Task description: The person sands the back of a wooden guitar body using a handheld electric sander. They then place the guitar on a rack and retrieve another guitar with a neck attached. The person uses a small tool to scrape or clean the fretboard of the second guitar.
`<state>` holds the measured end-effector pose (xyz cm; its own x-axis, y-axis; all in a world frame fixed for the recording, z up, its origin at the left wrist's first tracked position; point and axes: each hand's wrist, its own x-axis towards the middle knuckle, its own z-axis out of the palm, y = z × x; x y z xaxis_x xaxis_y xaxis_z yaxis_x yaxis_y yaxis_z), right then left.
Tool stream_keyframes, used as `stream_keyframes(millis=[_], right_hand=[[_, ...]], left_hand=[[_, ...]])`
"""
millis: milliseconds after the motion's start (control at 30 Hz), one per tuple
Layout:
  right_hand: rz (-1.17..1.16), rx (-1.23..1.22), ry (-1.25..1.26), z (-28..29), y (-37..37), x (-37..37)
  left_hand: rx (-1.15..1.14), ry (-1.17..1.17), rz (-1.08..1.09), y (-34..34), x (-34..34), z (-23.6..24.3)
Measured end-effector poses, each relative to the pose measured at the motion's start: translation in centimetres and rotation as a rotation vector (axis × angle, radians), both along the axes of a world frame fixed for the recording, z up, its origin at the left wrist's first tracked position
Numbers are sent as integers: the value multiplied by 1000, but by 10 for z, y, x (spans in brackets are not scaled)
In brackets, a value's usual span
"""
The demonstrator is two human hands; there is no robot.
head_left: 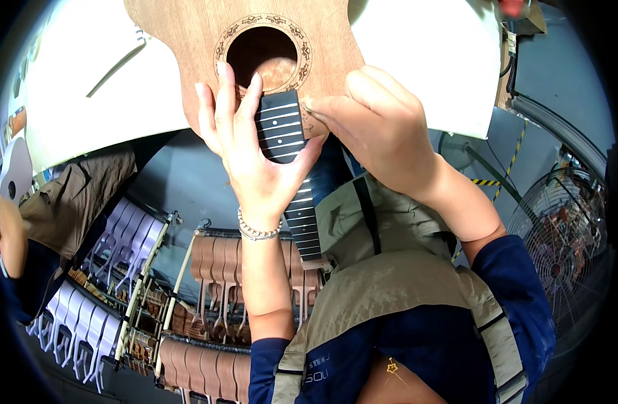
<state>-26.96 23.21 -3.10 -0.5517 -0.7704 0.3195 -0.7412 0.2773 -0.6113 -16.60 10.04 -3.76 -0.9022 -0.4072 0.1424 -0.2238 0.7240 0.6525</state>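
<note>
A brown wooden ukulele (pixel 336 54), or a small guitar, lies with its body on a white work surface and its neck pointing toward me. A dark ornamented ring circles its soundhole (pixel 255 50). My left hand (pixel 245 145) rests across the black fretboard (pixel 280 121) just below the soundhole, fingers spread on the body and thumb at the fretboard's right edge. Beside that edge, my right hand (pixel 383 121) is closed in a pinch against the wood near small markings. Whatever its fingertips hold is too small or hidden to name.
Racks of brown instrument bodies (pixel 215 259) and pale purple ones (pixel 83 313) stand below left. A dark strip (pixel 117 67) lies on the white work surface (pixel 423 74). Another person's arm (pixel 11 236) shows at far left. A caged fan (pixel 558 262) stands right.
</note>
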Motion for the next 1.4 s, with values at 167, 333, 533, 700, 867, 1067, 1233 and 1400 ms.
stream_keyframes(millis=[167,333,533,700,867,1067,1233,1400], right_hand=[[53,72,0,3,7,7],[-3,41,-9,0,4,2],[26,90,50,6,5,13],[45,68,-56,5,9,7],[-48,31,18,2,0,-6],[-64,-11,84,-2,-7,-6],[-19,22,23,1,-1,-2],[-44,-16,53,-2,-5,-5]], left_hand=[[-2,30,25,1,-1,-3],[1,41,34,1,0,-4],[2,45,35,1,-1,-4],[3,39,24,0,1,-2],[-14,2,-4,-1,2,0],[-3,-1,0,-1,2,2],[-13,16,19,-1,0,-1],[-49,5,25,0,0,-1]])
